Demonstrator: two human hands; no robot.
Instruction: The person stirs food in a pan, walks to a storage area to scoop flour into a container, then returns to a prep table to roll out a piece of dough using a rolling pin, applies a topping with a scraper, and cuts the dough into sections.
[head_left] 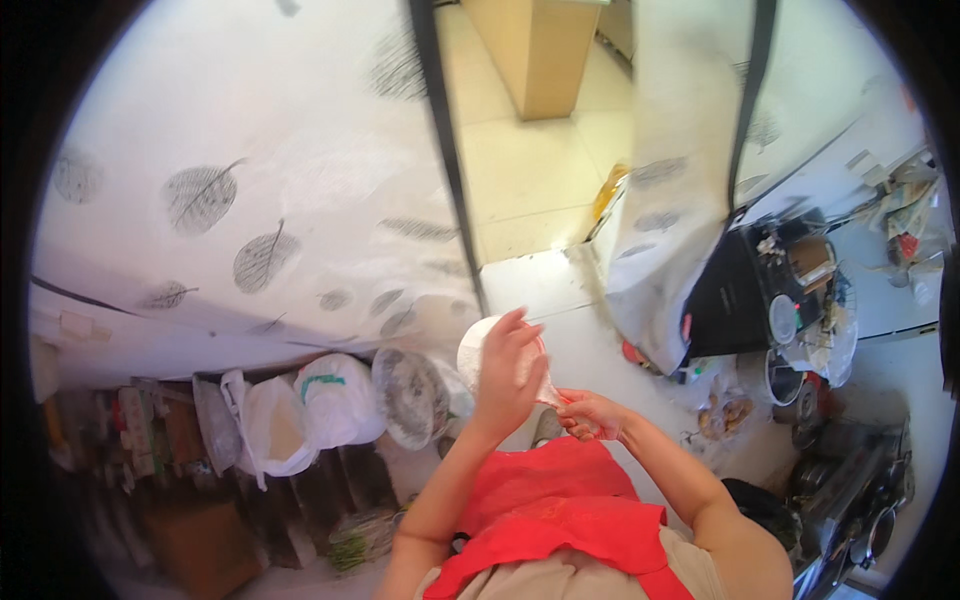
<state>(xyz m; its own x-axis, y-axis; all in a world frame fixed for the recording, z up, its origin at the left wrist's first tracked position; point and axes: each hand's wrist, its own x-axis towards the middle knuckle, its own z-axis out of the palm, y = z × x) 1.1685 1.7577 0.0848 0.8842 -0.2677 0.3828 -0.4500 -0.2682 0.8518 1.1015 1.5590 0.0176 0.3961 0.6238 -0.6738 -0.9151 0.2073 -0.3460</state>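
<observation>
A round white scoop-like object (473,350) with a reddish rim and a handle is held in front of my red apron (560,480); its pale contents are too small to make out. My right hand (585,414) is closed on the handle at the lower right. My left hand (508,370) is over the round part, fingers apart and slightly curved, partly hiding it; whether it touches it I cannot tell.
Leaf-print curtains (230,180) part onto a tiled floor (520,190) with a tan cabinet (545,60). White bags (333,400) and a basin (405,395) line the left. A cluttered black unit (725,300) and pans (865,520) are at the right.
</observation>
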